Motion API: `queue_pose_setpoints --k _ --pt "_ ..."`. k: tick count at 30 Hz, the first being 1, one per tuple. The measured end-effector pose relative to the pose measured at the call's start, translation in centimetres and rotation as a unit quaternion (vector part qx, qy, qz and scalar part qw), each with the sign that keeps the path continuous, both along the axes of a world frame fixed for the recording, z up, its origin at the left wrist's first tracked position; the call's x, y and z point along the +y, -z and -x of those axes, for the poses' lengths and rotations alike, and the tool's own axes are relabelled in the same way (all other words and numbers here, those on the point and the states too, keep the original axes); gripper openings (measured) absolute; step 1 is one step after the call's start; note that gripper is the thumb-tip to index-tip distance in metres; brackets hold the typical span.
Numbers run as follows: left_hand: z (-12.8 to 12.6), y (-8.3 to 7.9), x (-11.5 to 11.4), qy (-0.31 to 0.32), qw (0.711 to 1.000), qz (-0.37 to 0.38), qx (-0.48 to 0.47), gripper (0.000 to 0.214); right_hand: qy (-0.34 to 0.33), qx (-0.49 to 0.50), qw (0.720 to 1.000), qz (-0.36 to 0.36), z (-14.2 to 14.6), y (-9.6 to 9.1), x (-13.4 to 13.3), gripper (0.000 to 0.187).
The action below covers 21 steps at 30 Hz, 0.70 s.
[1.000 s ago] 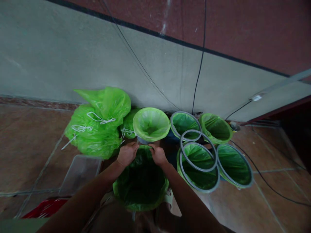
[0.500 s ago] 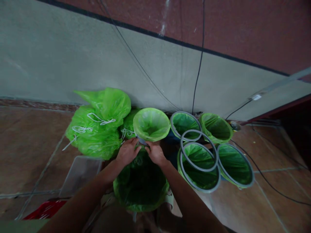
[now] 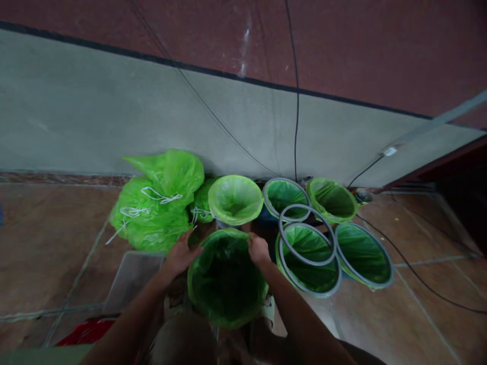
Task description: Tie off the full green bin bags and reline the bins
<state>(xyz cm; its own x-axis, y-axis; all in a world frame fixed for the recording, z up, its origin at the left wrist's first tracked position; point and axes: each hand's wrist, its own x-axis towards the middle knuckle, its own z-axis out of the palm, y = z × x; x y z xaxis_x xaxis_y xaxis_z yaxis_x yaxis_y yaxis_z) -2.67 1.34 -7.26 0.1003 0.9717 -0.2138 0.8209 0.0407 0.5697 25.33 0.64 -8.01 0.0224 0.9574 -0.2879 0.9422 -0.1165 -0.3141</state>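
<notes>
A bin lined with a green bin liner [image 3: 228,318] stands upright between my legs, its mouth facing up and its inside dark. The liner is folded outward over the rim. On the right side of that rim my right hand [image 3: 259,249] is closed, pinching the liner's edge. My left hand [image 3: 181,253] is at the left side of the rim, thumb reaching to the liner and fingers apart from it. Just beyond stands another bin with a pale green liner [image 3: 236,200]. The outer walls of the near bin are mostly hidden.
Tied green bags [image 3: 155,203] with white strings are heaped left by the wall. Several lined bins [image 3: 365,253] stand right, with a loose grey ring [image 3: 307,234] across them. A clear plastic box [image 3: 133,276] and a red object [image 3: 87,332] lie at lower left. Black cables run along the wall.
My hands have moved apart from the far edge of the rim, one to each side. The grey piece between them is out of sight. The view has shifted slightly.
</notes>
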Motion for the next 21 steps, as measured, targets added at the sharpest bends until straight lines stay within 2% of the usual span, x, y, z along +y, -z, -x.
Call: queue_pose_setpoints --k 2,5,7,9,11,14,17,21 --pt "0.2 -0.6 0.0 -0.001 1.000 -0.003 -0.003 0.066 0.051 -0.003 0.999 -0.005 -0.6 0.2 -1.7 0.029" --pt "-1.6 -1.4 1.0 0.017 0.999 -0.028 -0.003 0.053 0.079 0.015 0.995 -0.059 -0.9 0.1 -3.1 0.044" --pt "-3.6 -1.7 2.0 0.045 0.998 -0.038 0.005 0.046 0.083 0.032 0.990 -0.106 -0.7 -0.4 -2.5 0.048" --pt "-5.5 -1.6 2.8 0.076 0.996 -0.036 0.021 0.039 0.067 0.056 0.988 -0.131 -0.2 -0.9 -1.1 0.043" --pt "-6.7 -1.1 3.1 0.095 0.995 -0.029 0.032 0.031 0.029 0.079 0.988 -0.126 0.4 -1.2 0.5 0.037" --pt "-7.1 -0.4 3.1 0.100 0.994 -0.020 0.037 0.020 -0.036 0.086 0.992 -0.080 1.1 -0.8 2.2 0.032" --pt "-6.5 -0.2 2.8 0.101 0.994 -0.023 0.047 0.016 -0.073 0.084 0.993 -0.037 1.2 0.2 2.5 0.031" --pt "-5.8 -0.5 1.9 0.124 0.989 -0.055 0.058 0.021 -0.086 0.089 0.992 -0.019 0.4 1.2 2.1 0.035"
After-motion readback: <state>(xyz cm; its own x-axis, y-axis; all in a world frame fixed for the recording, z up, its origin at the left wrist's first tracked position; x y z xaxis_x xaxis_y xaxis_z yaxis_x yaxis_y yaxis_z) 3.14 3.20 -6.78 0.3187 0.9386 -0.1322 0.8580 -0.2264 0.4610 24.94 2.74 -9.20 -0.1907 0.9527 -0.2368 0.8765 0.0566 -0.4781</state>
